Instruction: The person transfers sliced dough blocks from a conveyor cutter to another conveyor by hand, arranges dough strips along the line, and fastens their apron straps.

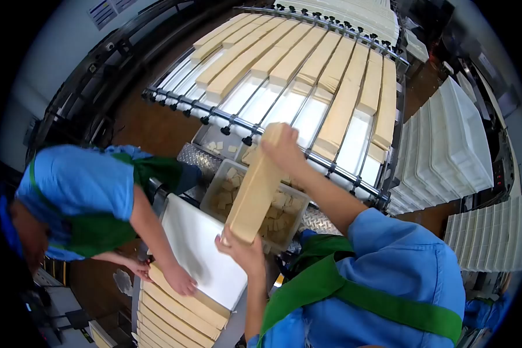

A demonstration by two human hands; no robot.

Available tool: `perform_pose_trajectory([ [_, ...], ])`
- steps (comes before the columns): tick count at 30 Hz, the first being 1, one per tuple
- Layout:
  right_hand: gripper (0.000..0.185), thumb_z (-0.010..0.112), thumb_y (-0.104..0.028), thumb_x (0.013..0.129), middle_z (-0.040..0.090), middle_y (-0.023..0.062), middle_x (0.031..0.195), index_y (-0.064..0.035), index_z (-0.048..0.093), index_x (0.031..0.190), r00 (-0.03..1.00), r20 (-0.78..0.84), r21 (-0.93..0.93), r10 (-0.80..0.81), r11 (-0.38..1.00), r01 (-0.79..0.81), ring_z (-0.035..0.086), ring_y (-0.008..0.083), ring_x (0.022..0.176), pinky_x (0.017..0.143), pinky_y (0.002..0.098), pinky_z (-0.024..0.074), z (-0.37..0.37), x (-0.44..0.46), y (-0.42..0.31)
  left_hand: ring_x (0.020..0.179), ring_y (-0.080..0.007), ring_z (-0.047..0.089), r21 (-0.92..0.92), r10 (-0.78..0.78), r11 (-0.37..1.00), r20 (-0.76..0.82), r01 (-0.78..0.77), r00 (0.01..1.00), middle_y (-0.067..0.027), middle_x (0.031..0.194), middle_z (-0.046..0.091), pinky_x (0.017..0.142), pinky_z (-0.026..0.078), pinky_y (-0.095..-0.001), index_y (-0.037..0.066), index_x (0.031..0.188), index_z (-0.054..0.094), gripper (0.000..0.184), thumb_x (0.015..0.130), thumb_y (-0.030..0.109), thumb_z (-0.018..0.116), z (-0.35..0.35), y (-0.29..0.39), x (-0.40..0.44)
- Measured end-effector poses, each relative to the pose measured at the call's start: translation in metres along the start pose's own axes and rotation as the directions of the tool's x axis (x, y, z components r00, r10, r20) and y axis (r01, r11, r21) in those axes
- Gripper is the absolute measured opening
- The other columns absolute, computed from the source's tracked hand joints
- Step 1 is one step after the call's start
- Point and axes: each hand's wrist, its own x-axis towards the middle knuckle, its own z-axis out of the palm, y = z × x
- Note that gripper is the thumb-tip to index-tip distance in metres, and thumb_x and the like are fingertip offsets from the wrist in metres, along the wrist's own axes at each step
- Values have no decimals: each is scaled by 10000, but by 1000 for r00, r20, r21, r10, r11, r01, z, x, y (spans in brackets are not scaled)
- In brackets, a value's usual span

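A long pale-yellow block (255,191) hangs tilted in the air between my two hands, above a bin of loose pieces. My right hand (283,148) wraps round its far upper end. At the lower end, my left hand (240,248) grips the near edge with fingers curled. Beyond my right hand lies a slatted rack (261,110) with white channels, carrying several similar blocks (296,55) side by side. Below the held block stands a white bin (210,188) full of small flat pale square pieces (284,206).
At the left, a co-worker (87,197) in blue shirt and green apron has both hands on a row of similar blocks (174,316) on a white surface (200,255). Stacked white trays (441,151) stand at the right. A dark rail (98,64) runs behind.
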Motion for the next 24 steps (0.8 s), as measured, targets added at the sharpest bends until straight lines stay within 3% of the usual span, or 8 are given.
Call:
perform_pose_trajectory([
  [4, 711, 541, -489, 807, 441, 223, 1279, -31, 380, 1328, 992, -119, -139, 43, 988, -60, 535, 434, 1079, 897, 509, 451, -57, 79, 40, 1190, -398, 400, -24, 279, 960, 124, -278, 952, -239, 1320, 305, 1019, 351, -420, 59, 1360, 371, 773, 686, 89, 749, 41, 67, 34],
  [6, 683, 432, -532, 834, 514, 203, 1273, -45, 450, 1313, 993, 38, -524, 112, 848, -75, 497, 418, 1143, 983, 523, 338, -79, 122, 61, 1184, -383, 412, -82, 316, 949, 195, -306, 928, -223, 1304, 339, 1017, 356, -412, 57, 1360, 373, 773, 690, 86, 758, 59, 82, 52],
  [9, 643, 336, -503, 873, 530, 196, 1297, -48, 494, 1299, 984, 137, -641, 113, 767, 1, 404, 404, 1250, 1048, 515, 197, -102, 178, 85, 1175, -349, 437, -183, 352, 934, 318, -307, 880, -185, 1276, 398, 1000, 379, -396, 47, 1354, 389, 786, 682, 88, 793, 74, 104, 71],
  [12, 595, 312, -423, 897, 517, 207, 1309, -26, 474, 1310, 973, 191, -635, 128, 772, 22, 347, 391, 1293, 1066, 493, 157, -108, 207, 97, 1150, -364, 472, -157, 369, 929, 394, -334, 842, -188, 1285, 384, 965, 419, -407, 76, 1348, 411, 766, 697, 156, 807, 88, 111, 77],
  [16, 588, 304, -392, 901, 470, 233, 1349, 20, 480, 1281, 965, 191, -566, 182, 824, -44, 336, 374, 1299, 1063, 497, 169, -102, 221, 109, 1144, -323, 476, -178, 358, 933, 359, -313, 862, -173, 1281, 394, 969, 414, -393, 45, 1328, 427, 740, 697, 133, 803, 98, 120, 82],
  [18, 568, 319, -359, 901, 437, 244, 1359, 40, 475, 1275, 992, 120, -558, 35, 829, 38, 351, 355, 1292, 1068, 488, 176, -96, 222, 114, 1144, -323, 473, -189, 354, 934, 367, -304, 860, -175, 1275, 395, 968, 412, -388, 43, 1325, 429, 730, 702, 129, 799, 108, 118, 85],
  [22, 536, 334, -324, 907, 425, 220, 1354, 38, 471, 1277, 999, 6, -590, 38, 807, -27, 347, 339, 1296, 1070, 475, 186, -93, 236, 125, 1143, -325, 463, -212, 349, 935, 392, -286, 851, -190, 1245, 420, 985, 391, -382, 16, 1314, 427, 706, 718, 139, 784, 136, 122, 90],
  [24, 505, 387, -328, 890, 463, 196, 1286, 41, 512, 1212, 988, -84, -694, -128, 719, 35, 438, 333, 1193, 1003, 480, 265, -93, 238, 133, 1143, -325, 462, -210, 348, 935, 380, -286, 857, -190, 1244, 420, 987, 390, -381, 16, 1315, 425, 696, 727, 137, 777, 144, 127, 88],
])
